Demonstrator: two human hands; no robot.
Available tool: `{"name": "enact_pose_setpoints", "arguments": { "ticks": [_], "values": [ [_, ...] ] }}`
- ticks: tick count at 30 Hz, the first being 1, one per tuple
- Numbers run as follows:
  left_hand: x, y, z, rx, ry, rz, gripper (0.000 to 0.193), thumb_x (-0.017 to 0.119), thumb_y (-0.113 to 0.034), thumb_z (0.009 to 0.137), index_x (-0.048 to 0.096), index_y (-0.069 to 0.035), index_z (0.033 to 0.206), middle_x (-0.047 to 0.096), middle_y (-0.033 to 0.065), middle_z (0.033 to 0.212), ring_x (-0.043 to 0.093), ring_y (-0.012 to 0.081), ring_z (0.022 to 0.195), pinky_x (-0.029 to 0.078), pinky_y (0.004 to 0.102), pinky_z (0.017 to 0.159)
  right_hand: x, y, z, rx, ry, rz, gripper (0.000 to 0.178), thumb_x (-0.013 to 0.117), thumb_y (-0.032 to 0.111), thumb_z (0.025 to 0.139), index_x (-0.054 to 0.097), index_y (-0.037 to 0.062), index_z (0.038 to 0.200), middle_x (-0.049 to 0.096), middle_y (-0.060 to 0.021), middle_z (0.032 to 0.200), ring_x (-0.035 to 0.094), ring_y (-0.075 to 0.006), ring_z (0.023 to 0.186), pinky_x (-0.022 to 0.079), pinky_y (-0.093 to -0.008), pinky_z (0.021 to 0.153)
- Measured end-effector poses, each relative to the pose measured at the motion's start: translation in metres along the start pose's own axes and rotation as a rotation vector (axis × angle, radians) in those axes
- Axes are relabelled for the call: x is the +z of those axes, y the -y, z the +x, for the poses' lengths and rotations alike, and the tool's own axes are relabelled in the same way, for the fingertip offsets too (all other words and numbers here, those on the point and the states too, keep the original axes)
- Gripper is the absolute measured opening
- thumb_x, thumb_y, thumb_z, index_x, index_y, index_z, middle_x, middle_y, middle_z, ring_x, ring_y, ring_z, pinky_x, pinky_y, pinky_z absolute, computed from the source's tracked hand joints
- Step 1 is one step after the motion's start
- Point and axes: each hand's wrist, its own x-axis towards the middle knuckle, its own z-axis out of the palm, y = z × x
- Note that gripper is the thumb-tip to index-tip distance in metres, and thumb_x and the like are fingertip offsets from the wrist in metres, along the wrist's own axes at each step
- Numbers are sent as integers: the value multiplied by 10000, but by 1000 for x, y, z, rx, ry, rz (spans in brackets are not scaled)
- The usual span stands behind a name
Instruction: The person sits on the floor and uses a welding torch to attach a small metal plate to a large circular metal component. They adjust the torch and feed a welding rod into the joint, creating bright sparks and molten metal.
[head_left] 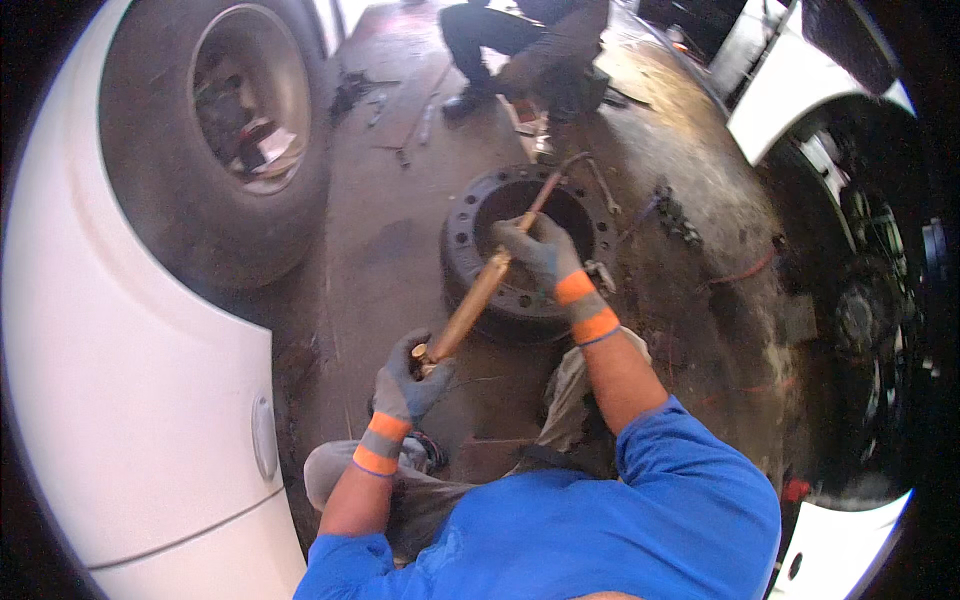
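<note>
A long brass-coloured tube with a thinner rod [475, 308] slants away from me, held in both gloved hands. My left hand [408, 380] is closed round its near end, where a round brass fitting shows. Farther up, my right hand [540, 248] wraps round the thinner part; the rod's bent tip reaches past it. Beneath lies a dark round brake drum [462, 262] with bolt holes around its rim, partly hidden by my right hand and the tube. A wrench [604, 187] rests at the drum's far right edge.
On the left stand a white vehicle panel [140, 350] and a large tyre [150, 150]. Another person [520, 45] crouches at the far side. Tools [425, 125] lie on the floor, with a dark chain-like heap [677, 215] on the right. A white vehicle's wheel well [850, 200] is at the right.
</note>
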Motion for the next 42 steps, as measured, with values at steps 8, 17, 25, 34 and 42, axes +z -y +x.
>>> {"name": "enact_pose_setpoints", "arguments": {
  "ticks": [8, 17, 25, 34, 42],
  "values": [
    [3, -5, 2, 97, -7, -38, 592, 797, -221, 717, 534, 4, 1198, 649, 146, 1041, 634, 158, 859, 521, 295, 750, -15, 29, -19, 12, 230, 335, 460, 645, 282, 865, 528, 11, 1217, 637, -101, 978, 611, -151, 870, 513, -274, 761],
    [-3, -10, 3, 21, 13, -91, 527, 741, -156, 768, 516, 34, 1205, 633, 133, 1033, 631, 160, 878, 524, 277, 755, -12, 27, -21, 1, 277, 397, 509, 611, 308, 877, 488, -14, 1252, 608, -69, 1014, 577, -123, 905, 479, -254, 776],
    [0, -12, 3, 2, 5, -24, 513, 728, -138, 776, 515, 28, 1213, 633, 123, 991, 627, 145, 869, 527, 273, 743, -3, 25, -16, -75, 99, 153, 424, 598, 229, 892, 500, -10, 1229, 609, -95, 1043, 588, -114, 844, 493, -238, 688],
    [3, -1, 4, 15, -11, -16, 528, 754, -164, 759, 531, 21, 1201, 646, 132, 1038, 628, 155, 878, 518, 278, 769, 0, 21, -8, -5, 10, -206, 392, 626, 228, 889, 526, -7, 1186, 645, -86, 980, 596, -129, 898, 492, -275, 783],
    [-2, -10, 1, 82, -15, -14, 565, 784, -187, 736, 534, 15, 1201, 646, 145, 1044, 632, 160, 882, 526, 287, 755, -5, 26, -21, -75, 143, 205, 452, 622, 298, 881, 527, 4, 1212, 632, -96, 1006, 598, -114, 789, 492, -236, 665]
  ]
}}
